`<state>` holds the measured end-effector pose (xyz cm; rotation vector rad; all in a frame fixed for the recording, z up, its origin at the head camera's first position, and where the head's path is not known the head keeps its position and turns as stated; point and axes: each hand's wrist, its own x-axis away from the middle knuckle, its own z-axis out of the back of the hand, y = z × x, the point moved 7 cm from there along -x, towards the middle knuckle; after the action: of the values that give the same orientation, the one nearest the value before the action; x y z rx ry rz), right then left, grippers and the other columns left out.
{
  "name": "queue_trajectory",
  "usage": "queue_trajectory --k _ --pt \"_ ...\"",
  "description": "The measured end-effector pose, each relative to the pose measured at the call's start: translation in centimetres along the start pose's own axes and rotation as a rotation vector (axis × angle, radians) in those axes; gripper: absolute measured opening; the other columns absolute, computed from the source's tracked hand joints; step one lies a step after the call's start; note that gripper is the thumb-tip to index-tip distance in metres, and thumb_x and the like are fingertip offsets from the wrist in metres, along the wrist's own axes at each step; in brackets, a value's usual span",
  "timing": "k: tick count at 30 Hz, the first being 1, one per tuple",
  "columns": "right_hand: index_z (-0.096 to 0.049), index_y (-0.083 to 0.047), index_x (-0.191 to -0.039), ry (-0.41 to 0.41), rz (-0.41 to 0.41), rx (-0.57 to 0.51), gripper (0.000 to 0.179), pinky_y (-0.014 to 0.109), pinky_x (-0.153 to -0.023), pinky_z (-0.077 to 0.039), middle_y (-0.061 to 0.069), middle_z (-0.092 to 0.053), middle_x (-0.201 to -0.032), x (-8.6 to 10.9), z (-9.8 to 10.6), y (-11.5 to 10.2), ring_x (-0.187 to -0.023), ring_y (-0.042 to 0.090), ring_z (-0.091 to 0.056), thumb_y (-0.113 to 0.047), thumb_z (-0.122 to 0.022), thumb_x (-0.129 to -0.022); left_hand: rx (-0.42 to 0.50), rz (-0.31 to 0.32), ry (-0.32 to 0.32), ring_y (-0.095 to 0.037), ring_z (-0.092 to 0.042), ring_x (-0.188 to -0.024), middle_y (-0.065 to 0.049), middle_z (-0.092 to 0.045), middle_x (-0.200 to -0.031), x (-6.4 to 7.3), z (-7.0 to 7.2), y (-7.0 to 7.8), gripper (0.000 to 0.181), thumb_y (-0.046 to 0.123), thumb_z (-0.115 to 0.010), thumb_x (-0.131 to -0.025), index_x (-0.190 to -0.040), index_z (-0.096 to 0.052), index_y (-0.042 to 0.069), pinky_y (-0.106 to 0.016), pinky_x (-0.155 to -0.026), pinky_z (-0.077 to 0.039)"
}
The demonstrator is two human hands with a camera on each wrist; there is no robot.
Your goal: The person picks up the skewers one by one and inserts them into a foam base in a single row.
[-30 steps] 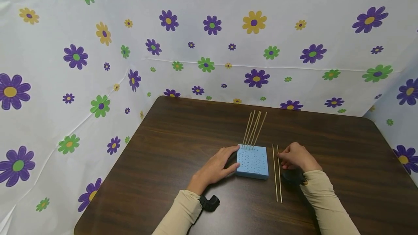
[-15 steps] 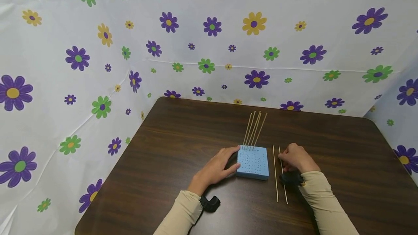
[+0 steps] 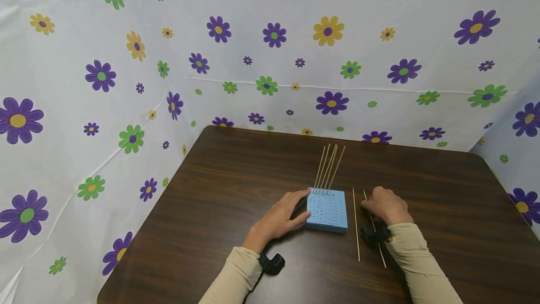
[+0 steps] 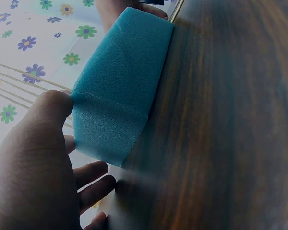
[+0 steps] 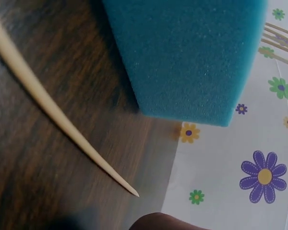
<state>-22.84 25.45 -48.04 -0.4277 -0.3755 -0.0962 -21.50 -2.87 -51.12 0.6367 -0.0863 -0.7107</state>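
Observation:
A light-blue foam block point(image 3: 326, 210) dotted with small holes lies on the table. Several thin wooden skewers point(image 3: 336, 169) stand upright along its far edge, leaning slightly. My left hand point(image 3: 276, 217) rests against the block's left side, thumb and fingers spread loosely. In the left wrist view, the thumb point(image 4: 55, 103) touches the foam point(image 4: 120, 72). My right hand point(image 3: 386, 205) pinches a loose skewer point(image 3: 381, 254) near its far end; the hand and wrist partly cover it. Another skewer point(image 3: 356, 226) lies between that hand and the block.
The dark wood-grain table point(image 3: 236, 177) has rounded corners. Behind and beside it hangs white cloth point(image 3: 287, 3) printed with purple, green and yellow flowers. A black wrist camera point(image 3: 272, 264) is strapped at the left wrist, another point(image 3: 375, 234) at the right.
The near end of the skewer in my right hand has swung right, away from the other loose skewer, and its far end has shifted slightly right. The left hand and block have stayed put.

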Motion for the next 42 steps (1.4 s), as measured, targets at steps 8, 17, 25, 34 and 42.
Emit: queue_trajectory --k 8,17,25,34,42 --pt "-0.068 -0.004 -0.08 -0.014 0.046 -0.043 0.028 0.035 -0.057 -0.046 0.007 -0.068 -0.07 0.1 0.3 0.3 -0.062 0.017 -0.066 -0.025 -0.063 -0.098 -0.003 -0.013 0.009 -0.019 -0.036 -0.156 0.003 -0.038 -0.167 0.1 0.0 0.1 0.066 0.051 -0.048 -0.109 -0.166 -0.027 0.027 -0.047 -0.127 -0.032" --pt "-0.068 0.01 -0.101 -0.018 0.137 -0.227 0.021 0.036 -0.064 -0.061 0.013 -0.071 -0.082 -0.2 1.4 0.0 -0.069 0.017 -0.067 -0.01 -0.061 -0.097 0.002 0.002 0.01 -0.019 -0.037 -0.155 0.004 -0.039 -0.167 0.0 0.0 -0.1 0.065 0.052 -0.048 -0.108 -0.166 -0.027 0.03 -0.049 -0.122 -0.039" --pt "-0.051 0.017 -0.128 -0.04 0.26 -0.425 0.034 0.038 -0.07 -0.064 0.023 -0.074 -0.096 -0.1 1.8 -0.7 -0.076 0.025 -0.075 -0.002 -0.057 -0.101 -0.008 -0.008 0.023 -0.017 -0.041 -0.151 0.003 -0.041 -0.166 0.0 0.1 -0.1 0.065 0.051 -0.048 -0.108 -0.166 -0.029 0.027 -0.046 -0.12 -0.042" --pt "-0.065 0.01 -0.126 -0.01 0.397 -0.527 0.029 0.035 -0.073 -0.065 0.029 -0.073 -0.112 0.5 2.5 -2.2 -0.085 0.027 -0.078 -0.009 -0.059 -0.106 -0.01 -0.011 0.019 -0.017 -0.042 -0.15 0.003 -0.041 -0.165 0.1 0.1 0.0 0.065 0.052 -0.048 -0.108 -0.165 -0.029 0.026 -0.045 -0.121 -0.042" --pt "-0.065 0.002 -0.137 0.025 0.533 -0.477 0.037 0.03 -0.079 -0.064 0.026 -0.071 -0.128 1.2 3.1 -3.0 -0.101 0.026 -0.078 -0.015 -0.065 -0.104 -0.01 -0.017 0.018 -0.017 -0.041 -0.151 0.003 -0.04 -0.166 0.1 0.0 0.1 0.066 0.051 -0.048 -0.109 -0.166 -0.028 0.026 -0.044 -0.121 -0.041"
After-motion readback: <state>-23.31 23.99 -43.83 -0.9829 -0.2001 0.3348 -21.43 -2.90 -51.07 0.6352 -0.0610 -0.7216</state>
